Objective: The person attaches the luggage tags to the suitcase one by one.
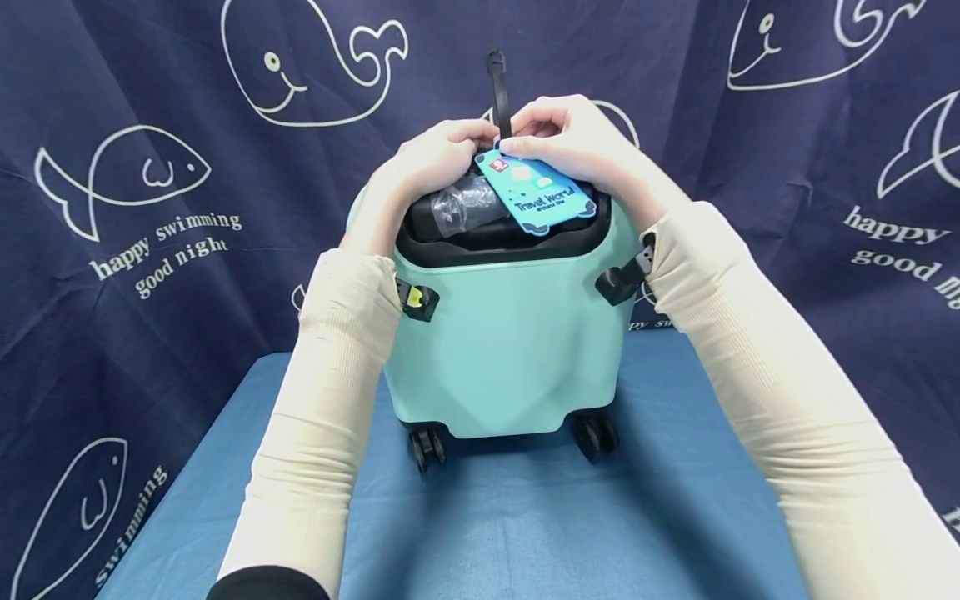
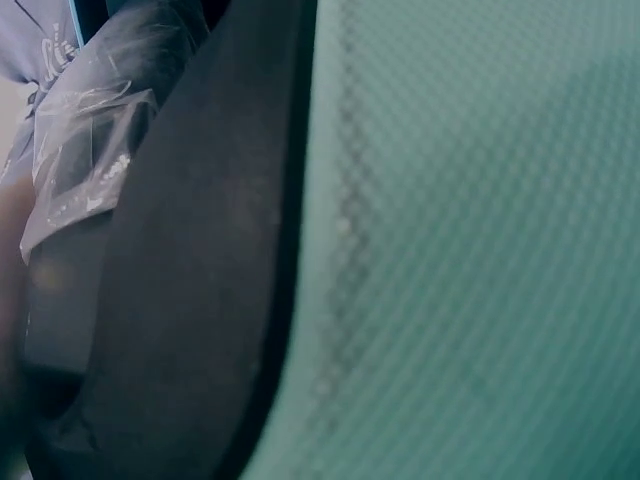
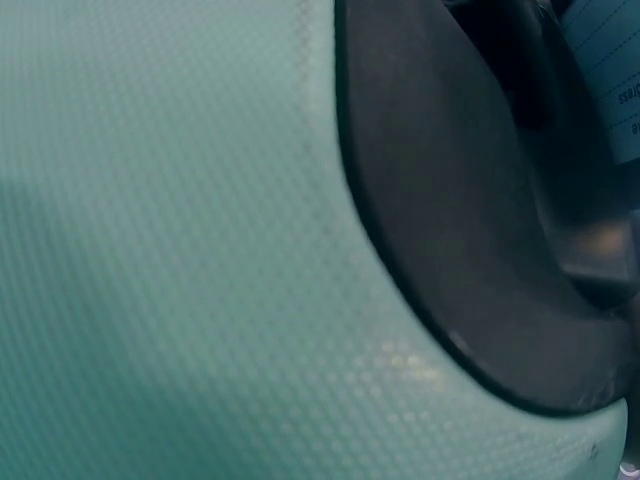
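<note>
A mint-green suitcase (image 1: 510, 342) stands upright on its wheels. Across its black top panel (image 1: 495, 250) runs a carry handle (image 1: 468, 204), partly wrapped in clear plastic. A blue luggage tag (image 1: 536, 192) printed "Travel World" lies over the handle, and its black strap (image 1: 499, 92) sticks straight up. My right hand (image 1: 577, 137) pinches the tag's upper end by the strap, thumb in front. From the other side my left hand (image 1: 438, 158) holds the strap's base with thumb and index finger; its other fingertips are hidden. The wrist views mostly show the textured shell (image 2: 480, 240) and black panel (image 3: 430, 200).
Black caster wheels (image 1: 596, 435) show under the suitcase. It stands on a blue cloth-covered table (image 1: 495, 525). Close behind hangs a dark blue curtain (image 1: 450, 50) with white whale and fish drawings. Small black wrist cameras (image 1: 418, 302) sit at both cuffs, beside the shell.
</note>
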Available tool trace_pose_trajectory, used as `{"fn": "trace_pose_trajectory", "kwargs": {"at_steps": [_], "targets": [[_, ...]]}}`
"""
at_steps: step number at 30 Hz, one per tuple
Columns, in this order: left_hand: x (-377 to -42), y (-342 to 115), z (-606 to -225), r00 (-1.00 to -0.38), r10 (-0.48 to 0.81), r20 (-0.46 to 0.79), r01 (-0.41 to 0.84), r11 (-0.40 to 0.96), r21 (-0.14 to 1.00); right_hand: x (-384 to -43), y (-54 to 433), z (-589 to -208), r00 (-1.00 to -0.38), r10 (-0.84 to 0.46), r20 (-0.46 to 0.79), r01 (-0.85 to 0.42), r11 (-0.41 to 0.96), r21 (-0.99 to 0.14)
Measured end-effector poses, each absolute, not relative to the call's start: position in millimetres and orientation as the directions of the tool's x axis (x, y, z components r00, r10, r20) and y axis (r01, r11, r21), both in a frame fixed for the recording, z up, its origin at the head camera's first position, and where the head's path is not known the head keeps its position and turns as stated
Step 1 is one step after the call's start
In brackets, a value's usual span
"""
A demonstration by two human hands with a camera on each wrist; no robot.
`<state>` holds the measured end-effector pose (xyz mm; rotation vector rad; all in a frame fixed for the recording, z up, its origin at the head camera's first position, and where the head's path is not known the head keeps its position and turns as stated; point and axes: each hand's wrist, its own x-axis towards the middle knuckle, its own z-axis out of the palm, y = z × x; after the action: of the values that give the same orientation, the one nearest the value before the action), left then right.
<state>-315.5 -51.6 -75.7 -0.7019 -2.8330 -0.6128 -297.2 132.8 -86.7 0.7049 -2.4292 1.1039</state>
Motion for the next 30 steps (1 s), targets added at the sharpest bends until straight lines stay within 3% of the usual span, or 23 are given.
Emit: {"fn": "trace_pose_trajectory", "kwargs": {"at_steps": [8,20,30], "targets": [[-315.8,-50.4,-72.6,-0.884,0.434,0.176,0.467,0.791,0.395,-294.3,134.9,-85.7,-0.808,-0.284,0.515,-0.574,0.574,-0.584],[-310.9,-51.5,-76.4,-0.9,0.369,0.233,0.428,0.85,0.307,-294.8,134.8,-88.7,-0.797,-0.306,0.521,-0.591,0.573,-0.568],[-311.8,-52.7,-75.6,-0.879,0.375,0.295,0.466,0.809,0.359,-294.4,136.1,-87.1,-0.788,-0.307,0.535,-0.599,0.586,-0.546]]}}
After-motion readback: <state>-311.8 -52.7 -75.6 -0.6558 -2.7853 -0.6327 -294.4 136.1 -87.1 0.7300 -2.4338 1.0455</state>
